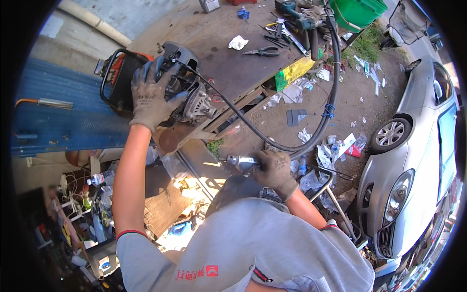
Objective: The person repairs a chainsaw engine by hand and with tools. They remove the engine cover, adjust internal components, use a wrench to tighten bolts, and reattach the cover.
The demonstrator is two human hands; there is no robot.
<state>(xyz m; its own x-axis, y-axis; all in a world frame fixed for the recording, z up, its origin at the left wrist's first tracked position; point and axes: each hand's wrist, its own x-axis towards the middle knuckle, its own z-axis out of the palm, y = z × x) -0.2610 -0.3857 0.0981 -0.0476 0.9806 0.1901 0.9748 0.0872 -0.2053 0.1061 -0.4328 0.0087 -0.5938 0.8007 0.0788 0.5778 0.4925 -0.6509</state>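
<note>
My left hand [151,92], in a grey and dark-blue glove, lies with spread fingers on the top of an orange-and-black engine machine [124,78] with a black tube handle. Its exposed grey metal housing [195,104] sits just right of those fingers. My right hand [270,168], also gloved, grips a silver metal tool [240,162] low in front of my body. A black hose [243,121] runs from the machine in a loop past that hand. On the dark metal workbench [214,63] lie pliers [265,52], a white crumpled rag [238,42] and several hand tools [278,34].
A silver car [413,155] stands at my right on littered dirt. A metal tube frame [331,194] is beside me. A green bucket [355,14] is at the bench's far end. Blue corrugated metal [58,121] is at left, with piled clutter [97,214] below.
</note>
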